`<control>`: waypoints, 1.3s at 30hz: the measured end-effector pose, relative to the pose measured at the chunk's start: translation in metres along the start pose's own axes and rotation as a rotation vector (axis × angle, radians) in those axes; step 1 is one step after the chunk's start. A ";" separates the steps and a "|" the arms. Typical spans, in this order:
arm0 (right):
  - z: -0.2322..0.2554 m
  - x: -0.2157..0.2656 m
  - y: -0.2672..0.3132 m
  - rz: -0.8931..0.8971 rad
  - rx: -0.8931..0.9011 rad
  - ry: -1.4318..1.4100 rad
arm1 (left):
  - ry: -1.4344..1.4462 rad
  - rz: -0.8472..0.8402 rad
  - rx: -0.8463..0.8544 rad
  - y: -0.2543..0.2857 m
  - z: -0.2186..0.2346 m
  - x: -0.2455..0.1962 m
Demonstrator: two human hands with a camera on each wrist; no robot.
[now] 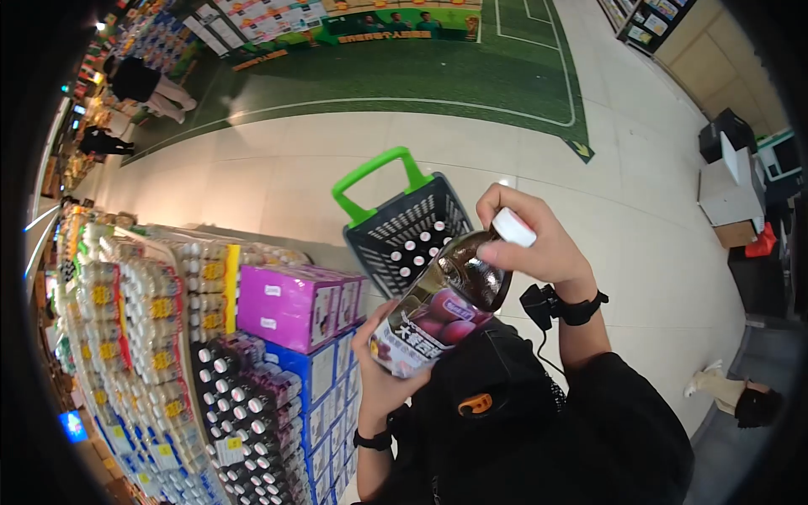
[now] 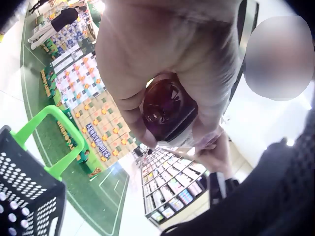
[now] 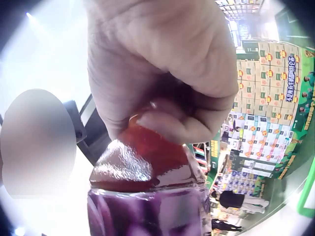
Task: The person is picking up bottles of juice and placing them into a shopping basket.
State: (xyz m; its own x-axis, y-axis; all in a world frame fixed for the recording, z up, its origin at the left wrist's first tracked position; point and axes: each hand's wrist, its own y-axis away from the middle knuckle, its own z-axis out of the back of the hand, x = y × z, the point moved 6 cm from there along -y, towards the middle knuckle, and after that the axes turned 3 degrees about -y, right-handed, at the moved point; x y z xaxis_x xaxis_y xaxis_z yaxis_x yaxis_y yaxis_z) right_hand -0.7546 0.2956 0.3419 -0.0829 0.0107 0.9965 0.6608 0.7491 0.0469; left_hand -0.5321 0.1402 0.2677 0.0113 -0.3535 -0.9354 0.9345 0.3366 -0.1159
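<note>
A large bottle of dark juice with a purple fruit label [image 1: 438,324] is held tilted in front of the body, its white cap [image 1: 513,227] up and to the right. My left hand [image 1: 385,370] grips its lower end; the left wrist view shows that hand [image 2: 167,54] curled round the dark bottle base [image 2: 167,110]. My right hand [image 1: 543,240] holds the neck just below the cap, thumb across the shoulder. In the right wrist view the right hand's fingers [image 3: 172,123] wrap the neck above the reddish-brown shoulder [image 3: 142,157]; the cap is hidden there.
A dark basket with a green handle [image 1: 383,181] holds several white-capped bottles, beyond the held bottle. Stacked dark bottles [image 1: 244,412], a purple carton [image 1: 290,307] and egg-like packs [image 1: 160,328] stand at left. People are at far left, and one person [image 1: 753,404] at right.
</note>
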 end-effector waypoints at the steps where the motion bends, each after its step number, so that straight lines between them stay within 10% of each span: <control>1: 0.003 -0.001 0.000 0.088 0.061 0.159 | 0.164 0.149 0.036 -0.002 -0.016 0.033; 6: -0.011 -0.124 -0.017 0.026 0.163 0.663 | 0.020 0.585 0.166 0.053 -0.037 0.213; 15: 0.005 -0.452 -0.028 -0.251 0.132 0.898 | -0.218 1.041 0.246 0.304 -0.046 0.369; 24: 0.010 -0.680 -0.040 -0.509 0.014 1.015 | -0.053 1.363 0.198 0.364 -0.051 0.373; 39: 0.020 -0.791 -0.063 -0.621 0.039 1.202 | -0.102 1.372 0.271 0.333 -0.058 0.371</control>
State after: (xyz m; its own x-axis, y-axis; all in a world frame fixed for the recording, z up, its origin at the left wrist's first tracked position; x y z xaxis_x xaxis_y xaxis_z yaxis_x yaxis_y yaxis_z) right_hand -0.7459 0.2532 -0.4511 0.3545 -0.8994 0.2559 0.7298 0.4372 0.5256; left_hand -0.2378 0.1721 -0.1370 0.9741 0.0503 -0.2203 0.1971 0.2884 0.9370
